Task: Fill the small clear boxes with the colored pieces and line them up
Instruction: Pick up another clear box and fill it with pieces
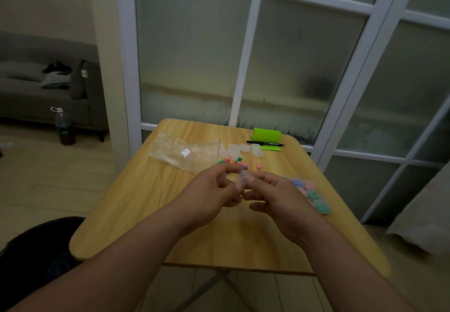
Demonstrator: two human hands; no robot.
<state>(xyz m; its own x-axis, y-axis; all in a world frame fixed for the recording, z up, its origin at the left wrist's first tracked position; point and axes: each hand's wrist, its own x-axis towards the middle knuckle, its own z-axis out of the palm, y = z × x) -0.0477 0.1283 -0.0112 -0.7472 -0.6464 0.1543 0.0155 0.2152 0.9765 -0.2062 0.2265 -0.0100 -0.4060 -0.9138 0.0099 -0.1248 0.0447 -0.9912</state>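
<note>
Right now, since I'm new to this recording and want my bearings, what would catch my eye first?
The left hand and right hand meet above the middle of the wooden table, pinching a small clear box between them. Just beyond lie loose colored pieces, and a bright green object stands at the far edge.
</note>
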